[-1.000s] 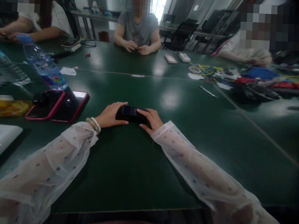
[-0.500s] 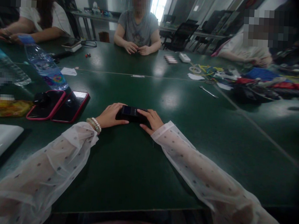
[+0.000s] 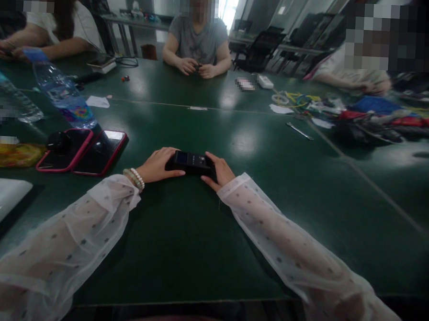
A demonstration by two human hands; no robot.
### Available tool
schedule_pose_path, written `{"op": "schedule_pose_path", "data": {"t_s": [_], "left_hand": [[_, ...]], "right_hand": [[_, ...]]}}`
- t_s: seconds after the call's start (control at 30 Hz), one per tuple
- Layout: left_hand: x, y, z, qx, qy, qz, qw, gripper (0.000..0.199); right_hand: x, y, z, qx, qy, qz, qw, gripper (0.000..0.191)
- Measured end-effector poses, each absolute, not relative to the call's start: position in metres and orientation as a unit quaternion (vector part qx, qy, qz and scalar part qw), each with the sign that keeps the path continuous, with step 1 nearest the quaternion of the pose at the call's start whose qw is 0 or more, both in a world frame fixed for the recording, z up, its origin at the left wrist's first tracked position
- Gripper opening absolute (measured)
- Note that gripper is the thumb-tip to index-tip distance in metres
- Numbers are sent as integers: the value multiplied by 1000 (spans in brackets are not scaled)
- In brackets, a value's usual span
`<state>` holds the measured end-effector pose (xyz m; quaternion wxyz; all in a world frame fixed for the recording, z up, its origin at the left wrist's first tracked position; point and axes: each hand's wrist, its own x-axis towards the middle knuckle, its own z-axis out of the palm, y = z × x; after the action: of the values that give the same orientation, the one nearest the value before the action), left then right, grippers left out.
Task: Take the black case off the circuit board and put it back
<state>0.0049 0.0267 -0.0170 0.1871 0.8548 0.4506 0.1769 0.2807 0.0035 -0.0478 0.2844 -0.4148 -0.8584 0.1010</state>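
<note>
A small black device [image 3: 193,161] with a dark screen rests on the green table [image 3: 181,245], between my hands. My left hand [image 3: 159,165] grips its left end, fingers behind and thumb along the front edge. On the other end is my right hand [image 3: 219,172], with its thumb at the near side and its fingers at the far corner. The small buttons on the device's top show between the hands. Both forearms wear sheer white sleeves, and a beaded bracelet circles my left wrist.
Two red-edged phones [image 3: 100,153] [image 3: 64,151] lie left, near a plastic bottle [image 3: 65,93] and a white object [image 3: 2,202]. A wrench [image 3: 299,131] and a heap of cables and cloth [image 3: 378,114] are at right. Three people sit around the table's far sides.
The fingers of my right hand have drawn back from the top of the device to its right end. My left hand has kept its place.
</note>
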Motion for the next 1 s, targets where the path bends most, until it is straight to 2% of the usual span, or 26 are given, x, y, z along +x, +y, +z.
{"op": "schedule_pose_path", "data": {"t_s": [0.27,0.5,0.77,1.0], "left_hand": [[5,27,-16,854,447,173,201,79],[2,27,-13,848,429,200,236,81],[1,30,-13,842,414,219,267,70],[0,31,-12,806,395,258,356,60]], "right_hand": [[282,14,-59,-420,-847,120,305,69],[286,6,-46,-389,-861,118,305,65],[282,3,-44,-353,-872,70,333,57],[282,-1,-40,-373,-858,121,333,60]]}}
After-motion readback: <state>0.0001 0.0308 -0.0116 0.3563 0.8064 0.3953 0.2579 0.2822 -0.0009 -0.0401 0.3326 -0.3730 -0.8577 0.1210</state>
